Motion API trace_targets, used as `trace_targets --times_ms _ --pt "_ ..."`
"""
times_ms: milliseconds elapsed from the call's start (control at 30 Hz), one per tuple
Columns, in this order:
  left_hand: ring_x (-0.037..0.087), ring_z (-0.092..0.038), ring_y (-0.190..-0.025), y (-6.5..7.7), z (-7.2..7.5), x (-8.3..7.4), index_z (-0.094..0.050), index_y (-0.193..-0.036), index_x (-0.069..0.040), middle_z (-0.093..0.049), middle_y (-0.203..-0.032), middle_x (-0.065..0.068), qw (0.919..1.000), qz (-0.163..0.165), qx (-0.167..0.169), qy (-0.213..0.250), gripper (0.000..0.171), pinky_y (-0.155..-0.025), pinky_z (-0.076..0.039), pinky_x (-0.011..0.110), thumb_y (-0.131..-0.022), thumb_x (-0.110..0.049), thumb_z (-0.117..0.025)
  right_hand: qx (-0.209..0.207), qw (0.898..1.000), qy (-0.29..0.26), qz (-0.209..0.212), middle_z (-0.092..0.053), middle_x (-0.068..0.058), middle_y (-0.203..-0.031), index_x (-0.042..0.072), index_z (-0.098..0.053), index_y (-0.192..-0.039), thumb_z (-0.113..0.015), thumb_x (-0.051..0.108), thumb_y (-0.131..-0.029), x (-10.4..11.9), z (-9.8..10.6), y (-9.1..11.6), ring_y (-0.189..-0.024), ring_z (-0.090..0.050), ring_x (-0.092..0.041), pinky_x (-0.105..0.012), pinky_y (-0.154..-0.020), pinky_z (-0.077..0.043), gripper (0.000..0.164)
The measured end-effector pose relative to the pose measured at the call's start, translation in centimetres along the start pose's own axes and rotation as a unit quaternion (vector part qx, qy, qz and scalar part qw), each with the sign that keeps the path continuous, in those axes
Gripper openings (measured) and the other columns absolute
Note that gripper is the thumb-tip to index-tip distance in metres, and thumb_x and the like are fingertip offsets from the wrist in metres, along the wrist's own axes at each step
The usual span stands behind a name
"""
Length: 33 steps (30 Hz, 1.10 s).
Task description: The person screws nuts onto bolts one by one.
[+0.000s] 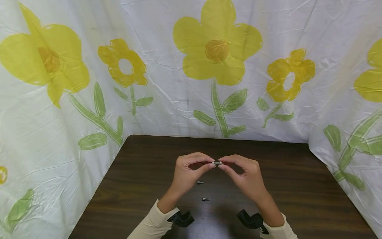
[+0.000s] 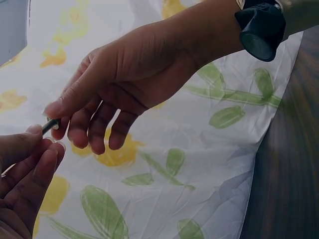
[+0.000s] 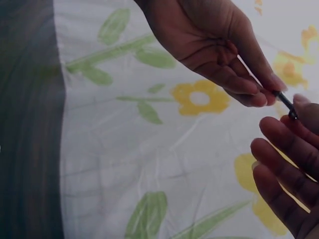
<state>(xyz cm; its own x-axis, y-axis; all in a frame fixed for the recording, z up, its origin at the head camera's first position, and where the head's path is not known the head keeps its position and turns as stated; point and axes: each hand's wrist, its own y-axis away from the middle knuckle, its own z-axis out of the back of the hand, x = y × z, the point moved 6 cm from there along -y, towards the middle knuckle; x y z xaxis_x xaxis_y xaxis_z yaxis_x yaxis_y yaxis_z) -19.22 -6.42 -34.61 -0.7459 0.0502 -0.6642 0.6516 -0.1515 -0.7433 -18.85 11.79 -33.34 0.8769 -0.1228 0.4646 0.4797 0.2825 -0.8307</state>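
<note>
A small metal bolt (image 1: 217, 163) is held level between the two hands, above the dark table. Thumb and index finger of my left hand (image 1: 188, 169) pinch its left end. At its right end, the thumb and fingertips of my right hand (image 1: 246, 172) pinch it. In the left wrist view the bolt's bare shank (image 2: 48, 127) shows between the fingertips. A thicker, rounded end of the bolt (image 3: 292, 115) shows at the right fingertips in the right wrist view. Two more small bolts, one farther (image 1: 200, 182) and one nearer (image 1: 206, 199), lie on the table between the forearms.
The brown wood-grain table (image 1: 143, 199) spreads under both hands. A white curtain (image 1: 167, 109) with yellow flowers hangs around its back and sides. Black camera mounts, one on the left wrist (image 1: 182, 219) and one on the right wrist (image 1: 250, 219), jut inward above the tabletop.
</note>
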Motion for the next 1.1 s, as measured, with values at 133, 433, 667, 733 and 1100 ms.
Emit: trace_targets --times_ms 133,433,667,733,1100 --pt "0.018 -0.071 -0.081 0.0 -0.2 -0.2 -0.077 -0.095 0.001 -0.074 -0.089 0.013 1.0000 -0.002 0.005 0.006 0.017 -0.066 -0.062 0.039 -0.081 0.011 -0.079 0.010 0.999 -0.002 -0.032 -0.074 0.000 -0.085 0.011 -0.075 -0.099 -0.078 -0.011 -0.080 0.0 -0.2 0.1 -0.073 -0.068 -0.011 -0.019 -0.068 -0.055 0.028" --pt "0.017 -0.071 -0.082 0.1 -0.7 -0.4 -0.076 -0.096 0.002 -0.073 -0.089 0.017 0.9997 -0.007 0.014 0.018 0.017 -0.066 -0.062 0.035 -0.081 0.011 -0.079 0.007 0.999 0.001 -0.045 -0.065 0.006 -0.068 0.016 -0.069 -0.080 -0.069 -0.011 -0.088 0.2 -0.4 0.1 -0.061 -0.061 -0.008 -0.019 -0.058 -0.051 0.029" --pt "0.019 -0.071 -0.080 0.0 -0.2 -0.3 -0.076 -0.094 0.002 -0.074 -0.088 0.014 0.9999 -0.011 0.000 0.009 0.017 -0.065 -0.062 0.039 -0.081 0.012 -0.079 0.002 0.998 0.019 -0.059 -0.068 0.004 -0.072 0.010 -0.072 -0.088 -0.074 -0.005 -0.087 -0.1 -0.2 0.1 -0.064 -0.063 -0.006 -0.017 -0.060 -0.051 0.016" --pt "0.019 -0.071 -0.080 0.0 0.0 -0.2 -0.076 -0.094 0.003 -0.074 -0.088 0.014 0.9999 -0.009 -0.005 0.004 0.017 -0.066 -0.062 0.038 -0.080 0.012 -0.079 -0.011 0.999 0.020 -0.044 -0.072 -0.001 -0.081 0.006 -0.074 -0.100 -0.081 -0.003 -0.082 -0.1 0.0 0.0 -0.071 -0.068 -0.010 -0.018 -0.066 -0.054 0.021" --pt "0.018 -0.071 -0.082 -0.1 0.1 -0.1 -0.077 -0.095 0.002 -0.074 -0.089 0.014 1.0000 0.000 -0.004 0.004 0.015 -0.068 -0.062 0.038 -0.082 0.010 -0.078 -0.023 0.999 -0.012 0.043 -0.073 -0.014 -0.089 -0.002 -0.074 -0.107 -0.081 0.008 -0.086 1.2 0.1 -0.7 -0.075 -0.069 -0.020 -0.018 -0.075 -0.056 0.025"
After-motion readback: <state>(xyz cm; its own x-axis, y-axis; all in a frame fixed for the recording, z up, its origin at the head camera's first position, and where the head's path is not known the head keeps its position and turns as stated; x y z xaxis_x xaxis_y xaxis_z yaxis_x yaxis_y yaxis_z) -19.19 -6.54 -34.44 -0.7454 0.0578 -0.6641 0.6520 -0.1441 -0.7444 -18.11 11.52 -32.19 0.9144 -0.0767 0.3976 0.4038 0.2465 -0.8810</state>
